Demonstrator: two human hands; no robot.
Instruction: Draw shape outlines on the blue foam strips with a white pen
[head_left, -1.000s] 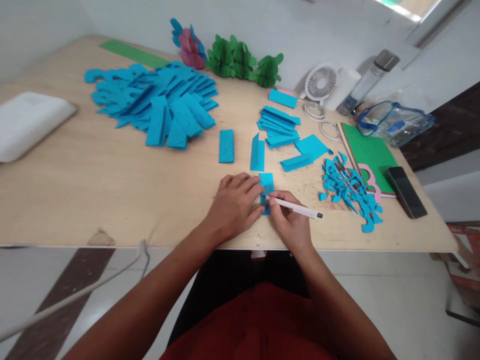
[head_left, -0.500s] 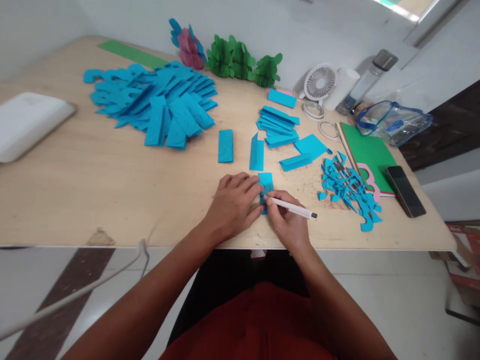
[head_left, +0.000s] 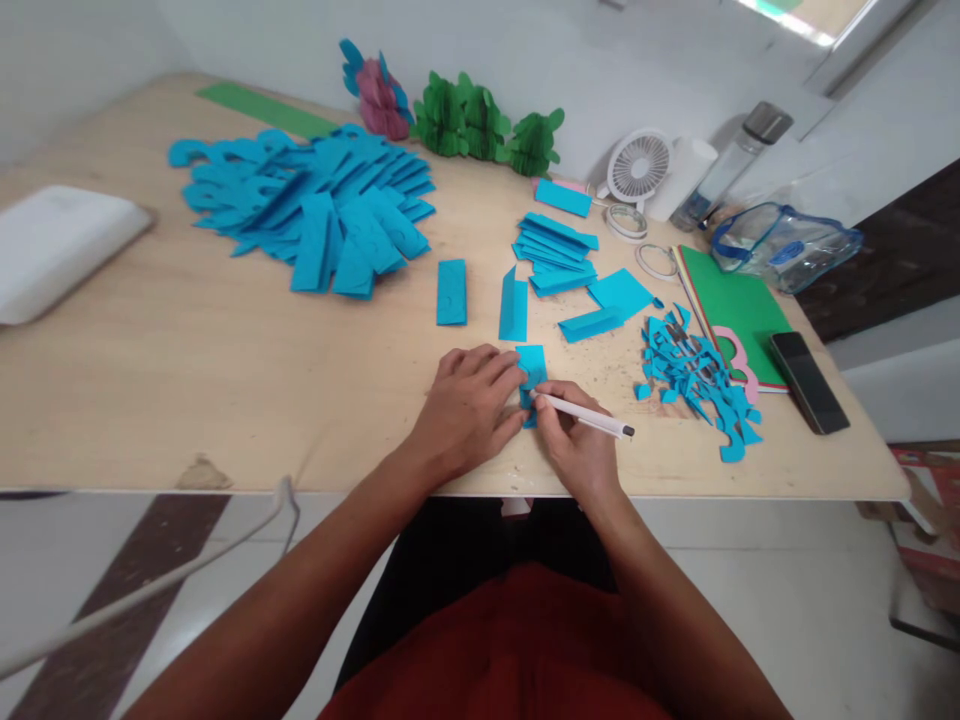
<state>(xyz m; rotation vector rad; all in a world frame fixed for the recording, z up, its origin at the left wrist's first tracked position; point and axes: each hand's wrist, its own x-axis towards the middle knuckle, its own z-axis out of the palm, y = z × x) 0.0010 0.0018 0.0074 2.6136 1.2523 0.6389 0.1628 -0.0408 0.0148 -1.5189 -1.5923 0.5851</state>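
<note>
A small folded blue paper (head_left: 532, 364) lies on the table near its front edge. My left hand (head_left: 472, 405) rests flat with fingers spread, the fingertips on the paper's left side. In my right hand (head_left: 581, 440) a white pen (head_left: 585, 414) is pinched, its tip on the blue paper and its dark end pointing right. Just beyond my hands are a blue folded strip (head_left: 451, 292) and a half-open folded piece (head_left: 514, 308). Farther back sits a stack of folded blue papers (head_left: 555, 250).
A large blue paper pile (head_left: 322, 200) spreads at left, near a white device (head_left: 64, 250). Blue scraps (head_left: 694, 370), a green paper stack (head_left: 731, 300) and a phone (head_left: 810, 382) lie at right. Behind stand a small fan (head_left: 640, 167), a bottle (head_left: 731, 165) and green paper shapes (head_left: 461, 115).
</note>
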